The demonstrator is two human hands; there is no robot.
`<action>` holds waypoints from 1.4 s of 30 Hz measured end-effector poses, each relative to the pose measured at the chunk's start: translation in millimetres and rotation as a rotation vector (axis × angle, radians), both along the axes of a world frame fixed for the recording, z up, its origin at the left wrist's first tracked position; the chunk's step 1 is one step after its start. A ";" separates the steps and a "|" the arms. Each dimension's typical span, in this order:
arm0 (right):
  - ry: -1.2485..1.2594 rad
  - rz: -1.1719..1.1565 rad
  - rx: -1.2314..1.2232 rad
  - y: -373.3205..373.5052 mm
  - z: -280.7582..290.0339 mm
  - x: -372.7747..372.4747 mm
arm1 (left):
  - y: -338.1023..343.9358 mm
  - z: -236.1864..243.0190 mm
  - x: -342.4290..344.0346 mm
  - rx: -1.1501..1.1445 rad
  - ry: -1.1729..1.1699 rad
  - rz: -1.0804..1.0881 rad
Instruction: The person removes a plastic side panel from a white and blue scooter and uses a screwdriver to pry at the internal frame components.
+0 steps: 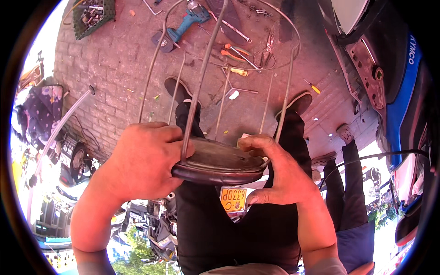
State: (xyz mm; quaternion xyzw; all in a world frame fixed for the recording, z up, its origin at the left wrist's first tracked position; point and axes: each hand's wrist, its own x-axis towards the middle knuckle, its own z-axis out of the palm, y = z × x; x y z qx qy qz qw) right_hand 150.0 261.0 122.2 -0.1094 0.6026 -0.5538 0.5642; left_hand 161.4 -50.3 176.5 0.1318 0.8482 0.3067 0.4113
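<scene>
Stool (224, 156) w/ round dark seat (215, 175) & metal frame is held upside down over brick floor (123, 59), above person's dark trousers (197, 224); ring (299, 36) at far end. L hand (142, 160): grip clenched on seat's L edge, fingertips by a leg (200, 78). R hand (288, 176): grip loose round seat's R edge, fingers curled nr rim, thumb (260, 197) spread apart below; can't tell how firmly fingertips press. Twd floor's far edge: teal drill (190, 20), orange-handled pliers (231, 55), scissors (266, 56); green crate (96, 30) of small parts (90, 16) at far L corner. Yellow screwdriver (313, 87) just beyond R shoe (301, 103). Another person's legs (334, 188) nr floor's R edge.
</scene>
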 end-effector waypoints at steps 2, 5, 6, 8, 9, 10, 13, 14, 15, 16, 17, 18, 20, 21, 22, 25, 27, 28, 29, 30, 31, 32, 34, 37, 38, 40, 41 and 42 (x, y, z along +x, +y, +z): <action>-0.069 -0.063 0.119 34.0 4.4 1.6 | 37.6 -29.8 1.2 0.068 -0.046 0.064; 0.154 0.132 0.395 59.7 2.2 9.9 | 85.5 -70.1 28.1 0.105 -0.161 0.088; 0.092 0.058 0.437 70.3 -5.4 18.6 | 100.9 -80.6 36.9 0.090 -0.223 0.051; -0.043 -0.088 0.522 94.0 -23.7 42.8 | 125.7 -93.1 49.7 0.067 -0.311 0.040; -0.082 -0.137 0.620 103.5 -32.5 57.7 | 138.1 -100.2 55.1 0.062 -0.352 0.027; -0.112 -0.193 0.718 110.5 -44.7 72.0 | 150.3 -109.0 58.6 0.047 -0.389 -0.004; -0.131 -0.278 0.920 126.5 -76.4 113.3 | 180.6 -128.4 72.9 -0.006 -0.531 -0.096; -0.115 -0.299 0.962 130.6 -90.0 126.2 | 187.3 -136.9 77.8 -0.022 -0.539 -0.123; -0.099 -0.327 0.981 137.3 -104.5 141.5 | 193.9 -145.8 82.7 -0.038 -0.548 -0.150; -0.086 -0.373 1.002 140.1 -117.2 154.9 | 199.5 -155.7 88.8 -0.053 -0.556 -0.176; -0.118 -0.293 1.030 140.1 -125.5 157.5 | 202.8 -169.7 96.5 -0.078 -0.594 -0.168; -0.152 -0.210 1.064 140.6 -131.1 159.1 | 205.4 -182.1 101.9 -0.096 -0.636 -0.162; -0.017 0.028 0.986 147.2 -150.9 174.6 | 213.8 -195.8 110.6 -0.107 -0.710 -0.190; 0.087 0.136 0.946 156.6 -169.2 190.6 | 216.5 -201.6 107.9 -0.105 -0.734 -0.218; 0.186 0.243 0.904 164.1 -182.3 201.6 | 219.4 -208.0 106.2 -0.103 -0.761 -0.248; -0.031 0.313 0.959 154.8 -199.6 209.9 | 222.5 -224.6 105.5 -0.148 -0.866 -0.244; -0.232 0.146 1.013 159.7 -218.1 234.5 | 220.4 -240.2 113.1 -0.170 -0.904 -0.239; -0.238 0.123 0.978 165.0 -230.7 252.7 | 218.8 -247.9 120.8 -0.183 -0.890 -0.229; -0.245 0.105 0.944 161.0 -232.1 254.2 | 217.7 -252.1 127.1 -0.192 -0.879 -0.215; -0.110 0.216 0.901 159.4 -233.7 253.6 | 217.4 -256.6 132.7 -0.202 -0.868 -0.202; 0.024 0.324 0.853 158.2 -237.1 251.4 | 216.0 -264.2 135.8 -0.207 -0.886 -0.219; 0.154 0.435 0.809 157.2 -237.9 246.8 | 216.1 -266.3 131.0 -0.199 -0.906 -0.238; 0.206 0.477 0.811 165.0 -245.2 243.0 | 219.6 -263.0 133.7 -0.179 -0.938 -0.226; 0.145 0.463 0.855 161.5 -250.7 222.2 | 221.8 -266.7 129.5 -0.180 -0.969 -0.119; 0.023 0.305 0.950 161.8 -252.7 218.7 | 224.2 -268.2 134.9 -0.193 -0.883 -0.059; -0.226 -0.010 1.116 166.2 -256.0 217.3 | 231.0 -270.0 154.7 -0.217 -0.715 0.065; -0.243 0.004 1.096 180.2 -258.9 224.3 | 233.7 -259.8 156.8 -0.218 -0.546 0.144; -0.167 -0.016 1.139 176.0 -249.9 223.6 | 232.8 -243.8 154.2 -0.228 -0.376 0.228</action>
